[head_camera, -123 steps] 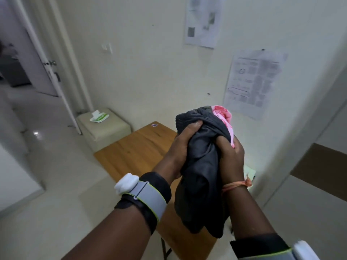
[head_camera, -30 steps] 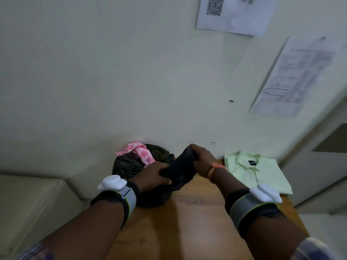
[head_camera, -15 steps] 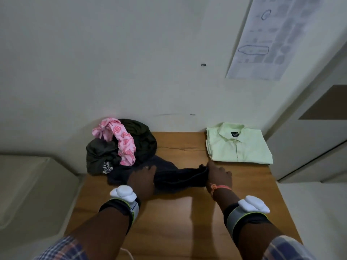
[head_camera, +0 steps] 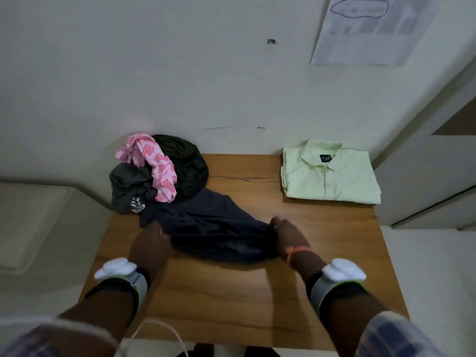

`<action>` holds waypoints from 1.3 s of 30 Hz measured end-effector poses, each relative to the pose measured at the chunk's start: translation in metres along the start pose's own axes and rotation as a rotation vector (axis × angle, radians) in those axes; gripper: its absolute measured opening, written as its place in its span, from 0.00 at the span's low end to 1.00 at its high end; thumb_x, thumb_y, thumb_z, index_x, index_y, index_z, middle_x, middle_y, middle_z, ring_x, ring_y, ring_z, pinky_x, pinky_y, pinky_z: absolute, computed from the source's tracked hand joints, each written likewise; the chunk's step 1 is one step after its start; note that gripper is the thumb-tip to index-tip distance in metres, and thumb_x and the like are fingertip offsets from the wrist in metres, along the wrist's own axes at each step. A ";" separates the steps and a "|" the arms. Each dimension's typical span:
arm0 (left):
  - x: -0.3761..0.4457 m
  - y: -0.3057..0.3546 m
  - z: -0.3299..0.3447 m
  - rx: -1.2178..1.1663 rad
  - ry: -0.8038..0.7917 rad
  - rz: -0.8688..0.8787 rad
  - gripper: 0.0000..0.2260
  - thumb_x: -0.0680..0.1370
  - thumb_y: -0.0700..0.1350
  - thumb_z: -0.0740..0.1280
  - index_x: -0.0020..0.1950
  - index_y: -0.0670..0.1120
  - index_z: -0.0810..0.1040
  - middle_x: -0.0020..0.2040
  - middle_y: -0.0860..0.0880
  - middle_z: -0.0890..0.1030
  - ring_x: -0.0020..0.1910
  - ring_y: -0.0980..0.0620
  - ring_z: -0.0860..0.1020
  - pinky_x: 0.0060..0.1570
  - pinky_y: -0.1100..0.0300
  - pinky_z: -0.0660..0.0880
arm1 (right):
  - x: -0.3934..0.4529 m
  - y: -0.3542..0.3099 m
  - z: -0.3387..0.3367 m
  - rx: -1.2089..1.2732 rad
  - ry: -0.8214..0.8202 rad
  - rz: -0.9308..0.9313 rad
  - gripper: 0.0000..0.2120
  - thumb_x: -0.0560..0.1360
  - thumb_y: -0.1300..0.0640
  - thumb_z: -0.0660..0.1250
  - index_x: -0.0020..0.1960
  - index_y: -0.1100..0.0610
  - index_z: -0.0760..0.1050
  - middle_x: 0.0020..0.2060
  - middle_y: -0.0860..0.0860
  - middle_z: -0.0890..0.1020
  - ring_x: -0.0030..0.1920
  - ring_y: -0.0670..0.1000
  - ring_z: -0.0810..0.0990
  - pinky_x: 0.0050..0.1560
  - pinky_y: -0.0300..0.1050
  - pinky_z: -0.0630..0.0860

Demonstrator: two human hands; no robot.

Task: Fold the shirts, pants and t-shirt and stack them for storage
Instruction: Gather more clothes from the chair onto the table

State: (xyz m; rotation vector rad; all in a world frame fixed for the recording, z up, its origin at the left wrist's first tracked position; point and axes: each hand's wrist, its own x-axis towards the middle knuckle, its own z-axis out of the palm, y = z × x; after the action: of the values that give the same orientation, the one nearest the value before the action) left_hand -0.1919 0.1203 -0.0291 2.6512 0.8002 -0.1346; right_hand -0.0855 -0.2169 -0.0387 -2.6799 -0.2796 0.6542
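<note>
Since half a second ago the dark navy crumpled garment (head_camera: 219, 233) has been drawn a little nearer the front of the wooden table (head_camera: 231, 292) and lies more stretched between the two hands; four seconds back it was held up in the air in a bundle with the pink cloth. At far left a cream padded stool (head_camera: 33, 222) stands beside the table. On the table's back left corner, against the wall, sits a heap of unfolded clothes: a dark olive garment (head_camera: 185, 171) with a pink diamond-patterned cloth (head_camera: 157, 166) draped over it, the heap touching the navy garment's far edge. The left hand (head_camera: 150, 243) rests on the navy garment's left end with fingers curled into the fabric, grasping it. The navy garment lies flat on the table's middle, rumpled, running across to the right hand (head_camera: 288, 235), which pinches its right end; an orange thread band circles that wrist. Both forearms wear grey straps with white sensor pods. At back right a pale green collared shirt (head_camera: 329, 176) lies neatly folded, apart from the navy garment.
</note>
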 end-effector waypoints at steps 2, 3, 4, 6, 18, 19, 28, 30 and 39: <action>0.019 0.010 -0.032 -0.046 0.092 0.029 0.11 0.77 0.38 0.68 0.58 0.35 0.75 0.48 0.30 0.80 0.47 0.30 0.80 0.43 0.45 0.71 | 0.005 0.001 -0.043 0.166 0.194 0.145 0.13 0.75 0.65 0.66 0.59 0.59 0.76 0.56 0.60 0.80 0.58 0.61 0.79 0.56 0.47 0.74; 0.030 0.019 -0.048 -0.076 0.109 0.078 0.15 0.77 0.42 0.66 0.61 0.37 0.76 0.50 0.32 0.81 0.48 0.30 0.80 0.44 0.45 0.74 | 0.007 0.000 -0.069 0.269 0.300 0.216 0.10 0.74 0.65 0.65 0.54 0.59 0.78 0.52 0.60 0.81 0.56 0.61 0.79 0.52 0.46 0.73; 0.040 0.026 -0.059 -0.100 0.100 0.126 0.18 0.75 0.46 0.64 0.63 0.40 0.77 0.52 0.34 0.83 0.49 0.32 0.81 0.46 0.44 0.77 | 0.012 -0.002 -0.090 0.380 0.357 0.265 0.07 0.74 0.65 0.64 0.50 0.59 0.78 0.49 0.59 0.82 0.54 0.61 0.80 0.49 0.44 0.72; 0.049 0.055 -0.077 -0.150 0.018 0.206 0.19 0.76 0.51 0.65 0.63 0.44 0.80 0.54 0.37 0.84 0.51 0.36 0.82 0.49 0.48 0.78 | 0.011 -0.016 -0.129 0.554 0.391 0.260 0.05 0.74 0.63 0.65 0.48 0.58 0.79 0.44 0.56 0.83 0.51 0.59 0.82 0.46 0.42 0.72; -0.019 0.276 -0.132 -0.658 -0.143 0.526 0.29 0.70 0.67 0.68 0.68 0.56 0.75 0.61 0.50 0.83 0.58 0.45 0.81 0.52 0.52 0.77 | -0.042 -0.193 -0.297 0.372 0.660 -0.140 0.08 0.71 0.59 0.66 0.46 0.60 0.82 0.43 0.55 0.83 0.45 0.56 0.80 0.43 0.41 0.73; -0.016 0.277 -0.139 -0.653 -0.093 0.476 0.27 0.70 0.66 0.66 0.65 0.54 0.76 0.58 0.48 0.83 0.56 0.43 0.81 0.50 0.52 0.77 | -0.047 -0.198 -0.309 0.373 0.703 -0.141 0.08 0.71 0.60 0.66 0.46 0.60 0.81 0.44 0.56 0.83 0.45 0.56 0.80 0.43 0.42 0.74; 0.037 0.221 -0.200 -0.553 0.168 0.315 0.09 0.71 0.46 0.69 0.51 0.51 0.78 0.53 0.44 0.80 0.45 0.43 0.79 0.46 0.54 0.73 | -0.095 -0.171 -0.388 0.263 0.898 -0.081 0.14 0.71 0.66 0.62 0.46 0.57 0.85 0.43 0.53 0.83 0.45 0.53 0.79 0.46 0.40 0.74; 0.047 0.204 -0.216 -0.449 0.198 0.259 0.07 0.71 0.45 0.68 0.49 0.49 0.77 0.51 0.43 0.78 0.45 0.42 0.77 0.45 0.54 0.70 | -0.098 -0.157 -0.396 0.347 0.843 -0.059 0.14 0.69 0.65 0.62 0.43 0.56 0.85 0.41 0.54 0.85 0.44 0.56 0.84 0.46 0.47 0.82; 0.062 0.219 -0.334 -0.372 -0.001 0.248 0.08 0.84 0.39 0.60 0.49 0.41 0.77 0.48 0.42 0.80 0.40 0.45 0.81 0.41 0.58 0.81 | -0.111 -0.124 -0.399 -0.131 0.417 0.022 0.09 0.72 0.68 0.69 0.43 0.55 0.81 0.39 0.53 0.87 0.36 0.51 0.86 0.46 0.51 0.84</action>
State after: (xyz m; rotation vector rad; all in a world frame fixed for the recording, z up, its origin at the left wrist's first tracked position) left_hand -0.0244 0.1080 0.3388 2.3677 0.4382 0.0725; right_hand -0.0049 -0.2549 0.3844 -2.8633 -0.1840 0.0736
